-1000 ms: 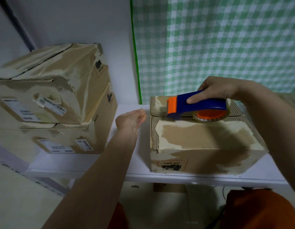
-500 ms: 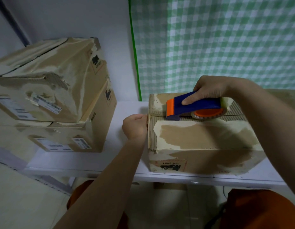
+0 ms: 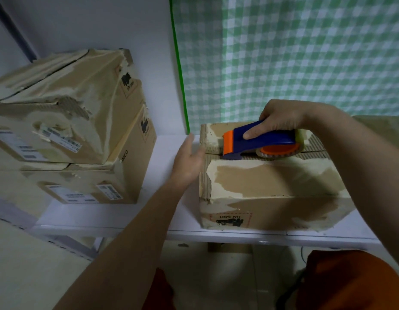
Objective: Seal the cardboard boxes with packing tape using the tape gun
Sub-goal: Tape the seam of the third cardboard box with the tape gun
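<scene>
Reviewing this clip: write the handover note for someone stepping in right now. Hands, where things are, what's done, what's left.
Right hand: grips the tape gun, which sits on top of the box near its left end, over the centre seam.
Left hand: open, flat against the box's left side, steadying it.
Box stands on the white shelf; two stacked boxes sit to its left.
Done: gun placed on the seam. Whether tape is already laid along it can't be told.
Left: probably finish the strip across the seam and cut it. The top stacked box shows an open seam, so it likely needs taping too.
</scene>
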`<action>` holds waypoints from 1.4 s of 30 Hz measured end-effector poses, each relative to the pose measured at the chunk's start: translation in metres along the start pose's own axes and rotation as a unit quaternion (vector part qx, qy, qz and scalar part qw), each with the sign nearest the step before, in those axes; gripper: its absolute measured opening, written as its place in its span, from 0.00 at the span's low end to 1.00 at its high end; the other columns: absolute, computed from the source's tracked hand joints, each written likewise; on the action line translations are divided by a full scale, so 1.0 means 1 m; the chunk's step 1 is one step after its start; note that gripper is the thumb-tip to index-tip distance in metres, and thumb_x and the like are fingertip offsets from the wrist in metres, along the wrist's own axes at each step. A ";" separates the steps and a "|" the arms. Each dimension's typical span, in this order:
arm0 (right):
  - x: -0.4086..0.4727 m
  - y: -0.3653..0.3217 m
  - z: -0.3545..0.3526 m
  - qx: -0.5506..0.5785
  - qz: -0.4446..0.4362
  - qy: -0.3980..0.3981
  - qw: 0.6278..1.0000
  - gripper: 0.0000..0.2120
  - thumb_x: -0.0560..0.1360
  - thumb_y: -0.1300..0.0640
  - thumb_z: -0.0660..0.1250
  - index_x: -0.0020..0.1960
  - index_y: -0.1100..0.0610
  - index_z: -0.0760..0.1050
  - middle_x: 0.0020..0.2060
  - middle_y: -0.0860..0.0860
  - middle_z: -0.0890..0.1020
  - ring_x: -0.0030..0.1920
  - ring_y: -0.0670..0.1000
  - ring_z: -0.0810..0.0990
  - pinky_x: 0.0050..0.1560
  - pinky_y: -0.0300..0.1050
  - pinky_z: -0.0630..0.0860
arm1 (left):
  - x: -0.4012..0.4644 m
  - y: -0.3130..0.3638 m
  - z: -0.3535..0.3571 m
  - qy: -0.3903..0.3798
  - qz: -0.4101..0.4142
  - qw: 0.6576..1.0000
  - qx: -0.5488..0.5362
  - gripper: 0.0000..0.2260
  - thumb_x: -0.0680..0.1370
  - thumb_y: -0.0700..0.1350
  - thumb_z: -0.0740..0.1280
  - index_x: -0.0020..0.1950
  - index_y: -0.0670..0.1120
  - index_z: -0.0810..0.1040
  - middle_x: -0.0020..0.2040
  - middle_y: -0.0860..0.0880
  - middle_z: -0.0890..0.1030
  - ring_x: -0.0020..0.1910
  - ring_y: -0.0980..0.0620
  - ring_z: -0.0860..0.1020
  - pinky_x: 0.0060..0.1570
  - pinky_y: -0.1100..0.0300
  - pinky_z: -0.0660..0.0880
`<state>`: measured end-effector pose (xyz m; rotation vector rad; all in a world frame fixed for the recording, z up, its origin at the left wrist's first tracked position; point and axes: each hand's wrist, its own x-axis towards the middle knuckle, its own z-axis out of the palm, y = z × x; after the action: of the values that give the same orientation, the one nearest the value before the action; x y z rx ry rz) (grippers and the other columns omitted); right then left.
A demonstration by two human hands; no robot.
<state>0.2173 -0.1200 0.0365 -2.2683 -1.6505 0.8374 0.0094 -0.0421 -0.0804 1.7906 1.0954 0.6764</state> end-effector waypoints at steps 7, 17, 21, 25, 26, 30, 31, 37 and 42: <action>-0.002 0.003 -0.001 0.002 0.005 0.005 1.000 0.27 0.66 0.37 0.70 0.44 0.62 0.81 0.37 0.55 0.84 0.36 0.53 0.81 0.39 0.43 0.75 | -0.011 0.011 0.012 -0.171 0.101 0.886 0.420 0.59 0.59 0.81 0.43 0.77 0.43 0.36 0.78 0.45 0.36 0.76 0.51 0.35 0.76 0.48 0.41; -0.024 0.048 -0.037 -0.064 0.108 -0.007 0.992 0.32 0.57 0.34 0.71 0.41 0.63 0.81 0.29 0.54 0.80 0.31 0.53 0.77 0.35 0.43 0.71 | -0.009 0.013 0.009 -0.187 0.104 0.860 0.463 0.55 0.67 0.78 0.50 0.77 0.41 0.35 0.76 0.43 0.32 0.76 0.49 0.34 0.76 0.49 0.39; -0.022 0.055 -0.035 -0.058 0.102 0.000 0.993 0.28 0.57 0.35 0.72 0.35 0.61 0.78 0.23 0.52 0.78 0.26 0.51 0.75 0.32 0.42 0.69 | -0.017 0.036 0.021 -0.225 0.086 0.829 0.504 0.60 0.61 0.81 0.49 0.77 0.39 0.36 0.76 0.40 0.33 0.75 0.45 0.33 0.74 0.47 0.35; -0.022 0.054 -0.037 -0.053 0.091 0.012 0.994 0.24 0.61 0.37 0.73 0.33 0.60 0.77 0.21 0.49 0.77 0.25 0.50 0.75 0.31 0.41 0.69 | -0.032 0.044 0.047 -0.284 0.137 0.809 0.496 0.64 0.59 0.81 0.58 0.76 0.42 0.32 0.75 0.43 0.29 0.73 0.44 0.28 0.71 0.49 0.31; -0.022 0.055 -0.037 -0.050 0.089 0.012 0.995 0.24 0.61 0.37 0.73 0.33 0.60 0.77 0.21 0.49 0.77 0.25 0.50 0.75 0.32 0.41 0.70 | -0.030 0.042 0.048 -0.284 0.143 0.809 0.495 0.63 0.60 0.80 0.59 0.76 0.42 0.32 0.75 0.43 0.29 0.73 0.45 0.28 0.72 0.49 0.31; -0.021 0.052 -0.032 -0.026 0.078 0.013 0.997 0.25 0.64 0.37 0.72 0.35 0.61 0.77 0.25 0.52 0.79 0.27 0.50 0.76 0.33 0.42 0.71 | -0.016 0.031 0.028 -0.268 0.168 0.798 0.512 0.60 0.63 0.78 0.60 0.76 0.44 0.32 0.76 0.46 0.30 0.74 0.48 0.30 0.74 0.49 0.35; -0.020 0.050 -0.030 -0.019 0.075 0.016 0.997 0.25 0.65 0.37 0.71 0.36 0.62 0.78 0.27 0.53 0.79 0.28 0.51 0.76 0.33 0.42 0.71 | -0.012 0.029 0.020 -0.270 0.173 0.794 0.517 0.60 0.64 0.77 0.61 0.77 0.44 0.33 0.76 0.47 0.31 0.74 0.48 0.31 0.73 0.50 0.35; -0.011 0.037 -0.025 -0.014 0.074 0.010 0.997 0.25 0.65 0.36 0.71 0.36 0.60 0.77 0.30 0.54 0.80 0.30 0.52 0.77 0.35 0.42 0.72 | 0.000 0.045 0.015 -0.308 0.093 0.812 0.487 0.66 0.56 0.78 0.66 0.77 0.47 0.32 0.76 0.49 0.30 0.74 0.50 0.30 0.74 0.47 0.37; -0.011 0.047 -0.027 -0.004 0.078 0.007 0.997 0.26 0.62 0.35 0.71 0.38 0.60 0.78 0.30 0.54 0.81 0.31 0.53 0.79 0.36 0.43 0.73 | -0.007 0.043 0.047 -0.268 0.135 0.820 0.487 0.63 0.57 0.83 0.52 0.76 0.44 0.32 0.77 0.47 0.32 0.75 0.51 0.31 0.75 0.46 0.38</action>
<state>0.2675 -0.1423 0.0392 -2.4272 -1.4883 0.8477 0.0605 -0.0767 -0.0624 2.8016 0.8220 -0.3674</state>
